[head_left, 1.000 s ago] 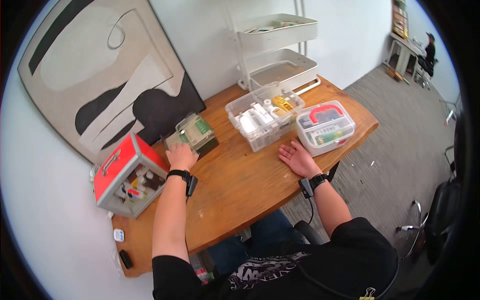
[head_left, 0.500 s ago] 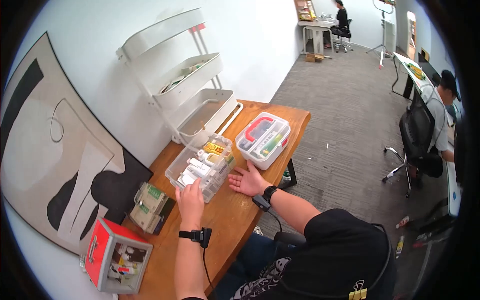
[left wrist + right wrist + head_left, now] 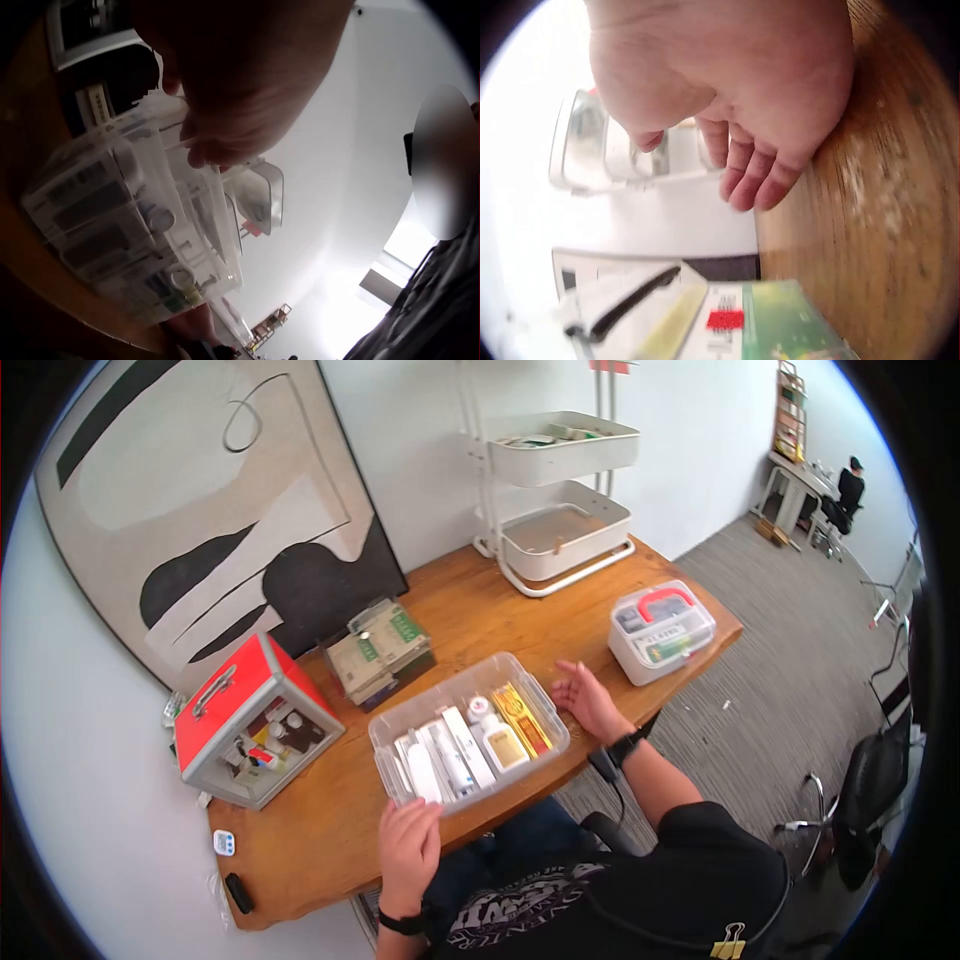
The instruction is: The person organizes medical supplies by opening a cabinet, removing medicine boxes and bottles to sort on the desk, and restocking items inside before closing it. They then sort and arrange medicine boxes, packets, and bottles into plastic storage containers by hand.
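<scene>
A clear plastic bin lies in front of me on the wooden table. Inside it are white boxes, a white bottle with a yellow label and a yellow box. My left hand grips the bin's near left corner; in the left wrist view its fingertips are at the rim. Beside the bin's right end, my right hand rests on the table with its palm facing the bin. Its fingers are relaxed and hold nothing.
A lidded box with a red handle stands to the right. Behind the bin sits a clear case with green-labelled packs. A red-topped metal case is at the left. A white tiered rack stands at the back.
My left hand has moved from the green-labelled case to the bin. The bin has come nearer to me and turned, away from the lidded box. The head view has swung right and back.
</scene>
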{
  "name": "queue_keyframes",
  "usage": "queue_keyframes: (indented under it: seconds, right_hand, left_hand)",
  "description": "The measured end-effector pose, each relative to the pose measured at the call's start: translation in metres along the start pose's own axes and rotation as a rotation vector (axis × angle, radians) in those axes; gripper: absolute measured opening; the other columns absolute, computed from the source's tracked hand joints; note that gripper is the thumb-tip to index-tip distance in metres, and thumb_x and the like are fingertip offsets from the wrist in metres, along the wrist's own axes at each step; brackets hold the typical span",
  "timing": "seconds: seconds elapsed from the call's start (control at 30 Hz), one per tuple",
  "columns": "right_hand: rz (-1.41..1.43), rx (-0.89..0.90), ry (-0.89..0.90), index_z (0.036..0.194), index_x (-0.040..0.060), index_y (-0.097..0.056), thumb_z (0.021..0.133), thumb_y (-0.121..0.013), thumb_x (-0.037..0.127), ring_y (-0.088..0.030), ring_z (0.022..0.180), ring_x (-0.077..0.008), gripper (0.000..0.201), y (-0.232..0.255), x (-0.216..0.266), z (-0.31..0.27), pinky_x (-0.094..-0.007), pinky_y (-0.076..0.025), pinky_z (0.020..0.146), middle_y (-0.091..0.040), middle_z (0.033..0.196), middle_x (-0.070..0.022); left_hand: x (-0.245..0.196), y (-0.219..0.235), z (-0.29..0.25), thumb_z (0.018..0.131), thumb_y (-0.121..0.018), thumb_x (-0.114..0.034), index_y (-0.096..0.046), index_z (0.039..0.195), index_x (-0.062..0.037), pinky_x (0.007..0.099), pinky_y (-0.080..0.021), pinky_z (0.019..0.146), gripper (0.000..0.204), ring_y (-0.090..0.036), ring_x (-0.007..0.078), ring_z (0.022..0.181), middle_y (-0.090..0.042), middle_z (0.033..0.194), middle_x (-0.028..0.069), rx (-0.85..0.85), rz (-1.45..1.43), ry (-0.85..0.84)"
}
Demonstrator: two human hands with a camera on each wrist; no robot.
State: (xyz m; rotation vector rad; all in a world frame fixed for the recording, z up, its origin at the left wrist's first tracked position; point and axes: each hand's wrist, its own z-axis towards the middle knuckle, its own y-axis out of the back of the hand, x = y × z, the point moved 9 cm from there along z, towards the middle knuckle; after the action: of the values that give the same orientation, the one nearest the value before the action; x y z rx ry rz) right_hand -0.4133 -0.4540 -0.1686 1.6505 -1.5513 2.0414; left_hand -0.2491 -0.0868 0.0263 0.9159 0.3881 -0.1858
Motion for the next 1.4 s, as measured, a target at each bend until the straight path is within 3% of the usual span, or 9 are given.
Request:
queue_keyframes:
  seconds: [0.1,0.17,0.2,0.33,0.43,0.63,1.0,1.1,1.4]
  right_hand:
    - [-0.456,0.334,0.128,0.161,0.0018,-0.036,0.114,-0.045,0.043,-0.055,0.134,-0.0205,0.063,-0.069,-0.03,-0.028,-0.0357,-0.043,0.116,-0.057,0.149,-0.0123]
    - [-0.319,0.29,0.035,0.16,0.0002,-0.037,0.114,-0.045,0.041,-0.052,0.137,-0.0198,0.062,-0.072,-0.054,-0.036,-0.0343,-0.041,0.117,-0.055,0.152,-0.0116]
    - [-0.189,0.227,-0.05,0.16,-0.0014,-0.037,0.115,-0.045,0.039,-0.049,0.141,-0.0191,0.061,-0.072,-0.06,-0.04,-0.0329,-0.039,0.119,-0.053,0.155,-0.011]
    - [-0.325,0.274,-0.071,0.158,-0.0025,-0.04,0.115,-0.044,0.039,-0.051,0.138,-0.018,0.06,-0.102,-0.04,-0.038,-0.0321,-0.04,0.117,-0.053,0.154,-0.012]
    - [-0.46,0.312,-0.178,0.157,-0.0033,-0.041,0.115,-0.044,0.041,-0.051,0.137,-0.0171,0.061,-0.121,-0.036,-0.041,-0.0314,-0.042,0.116,-0.053,0.153,-0.0129]
    - [-0.406,0.215,-0.092,0.157,-0.0031,-0.041,0.114,-0.047,0.038,-0.052,0.136,-0.018,0.06,-0.134,-0.038,-0.029,-0.032,-0.044,0.113,-0.055,0.151,-0.013]
    - [-0.513,0.117,0.259,0.15,0.002,-0.051,0.112,-0.053,0.018,-0.058,0.124,-0.016,0.042,-0.173,-0.005,0.018,-0.0292,-0.048,0.104,-0.06,0.142,-0.0102]
    - [-0.508,-0.048,0.248,0.149,-0.0002,-0.052,0.112,-0.052,0.02,-0.057,0.128,-0.0188,0.042,-0.164,0.011,-0.006,-0.035,-0.046,0.109,-0.06,0.142,-0.0129]
    - [-0.875,0.096,0.474,0.152,-0.0044,-0.044,0.103,-0.063,0.013,-0.053,0.135,-0.0266,0.056,-0.202,0.005,-0.056,-0.0382,-0.044,0.113,-0.05,0.15,-0.0195]
  left_hand:
    - [0.009,0.019,-0.038,0.086,-0.069,0.004,-0.075,0.112,-0.0036,0.0462,-0.052,0.105,0.028,-0.067,0.0318,0.12,-0.073,0.12,0.0133,-0.071,-0.152,0.082]
    - [0.035,0.037,-0.07,0.084,-0.066,0.008,-0.07,0.123,-0.0003,0.0433,-0.052,0.105,0.04,-0.064,0.0326,0.126,-0.068,0.13,0.0177,-0.339,-0.257,0.32]
    - [0.032,0.039,-0.062,0.097,-0.061,-0.002,-0.059,0.141,0.0019,0.0415,-0.051,0.105,0.045,-0.06,0.0308,0.131,-0.06,0.142,0.018,-0.419,-0.459,0.464]
    - [0.102,-0.005,-0.077,0.114,-0.042,-0.035,-0.038,0.159,0.0006,0.0385,-0.049,0.107,0.057,-0.058,0.0261,0.13,-0.057,0.145,0.0143,-0.239,-1.104,0.835]
    - [0.111,-0.012,-0.053,0.111,-0.049,-0.027,-0.045,0.153,-0.0002,0.0355,-0.049,0.105,0.05,-0.06,0.0209,0.124,-0.06,0.14,0.0132,-0.113,-1.176,0.915]
    - [0.127,-0.004,-0.034,0.1,-0.064,-0.005,-0.055,0.135,0.0026,0.0336,-0.05,0.103,0.037,-0.061,0.016,0.12,-0.064,0.133,0.0114,-0.102,-0.911,0.825]
    - [0.151,0.019,-0.005,0.099,-0.061,0.005,-0.047,0.149,0.0055,0.0323,-0.05,0.105,0.052,-0.059,0.0188,0.124,-0.05,0.135,0.009,-0.352,-0.61,0.517]
    - [0.147,0.015,-0.016,0.1,-0.06,0.0,-0.046,0.151,0.0036,0.0342,-0.046,0.109,0.053,-0.058,0.0194,0.127,-0.054,0.137,0.0087,-0.415,-0.643,0.553]
    - [0.127,0.01,-0.047,0.097,-0.07,-0.008,-0.05,0.146,0.0006,0.0335,-0.05,0.099,0.053,-0.061,0.0199,0.115,-0.057,0.126,0.0117,-0.391,-0.291,0.564]
